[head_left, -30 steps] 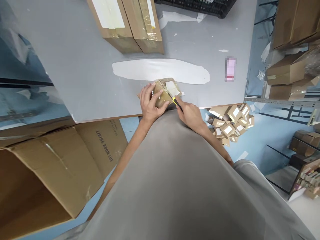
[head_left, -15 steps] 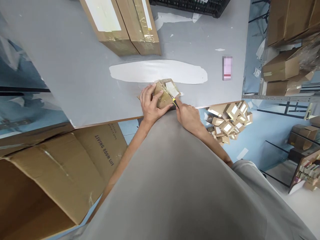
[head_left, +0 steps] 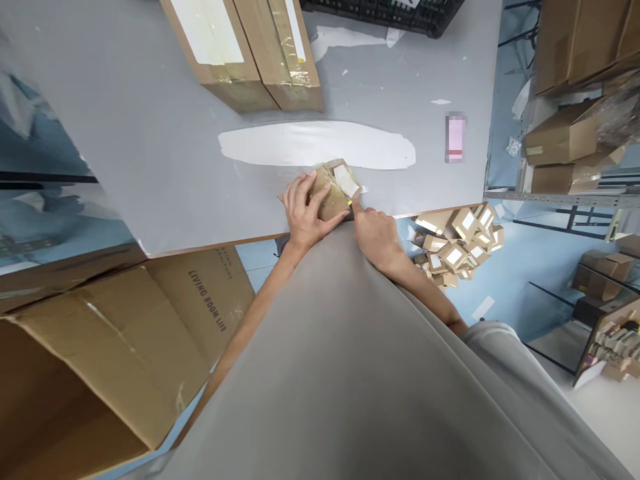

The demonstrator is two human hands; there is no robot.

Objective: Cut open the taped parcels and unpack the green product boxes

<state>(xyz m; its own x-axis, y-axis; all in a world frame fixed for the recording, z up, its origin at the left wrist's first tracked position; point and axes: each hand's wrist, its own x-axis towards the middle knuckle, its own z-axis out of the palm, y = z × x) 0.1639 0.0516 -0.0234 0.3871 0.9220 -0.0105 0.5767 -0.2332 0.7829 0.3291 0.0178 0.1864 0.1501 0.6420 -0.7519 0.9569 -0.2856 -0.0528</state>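
A small taped cardboard box [head_left: 334, 190] with a white label sits near the front edge of the grey table [head_left: 150, 153]. My left hand [head_left: 303, 212] presses down on the box's left side, fingers curled over its top. My right hand [head_left: 376, 233] is closed around a yellow-and-black utility knife [head_left: 349, 203], whose tip meets the box's near right edge. Most of the knife is hidden inside the fist.
Two long cardboard boxes [head_left: 245, 50] lie at the table's far side, beyond a white patch [head_left: 315, 143]. A pile of small labelled boxes [head_left: 457, 247] lies on the floor at right. A large open carton [head_left: 110, 340] stands at left. Shelves with cartons [head_left: 575, 140] line the right.
The knife in my right hand has slid along the box's top toward its near edge, and less of the yellow handle shows. My left hand stays on the box.
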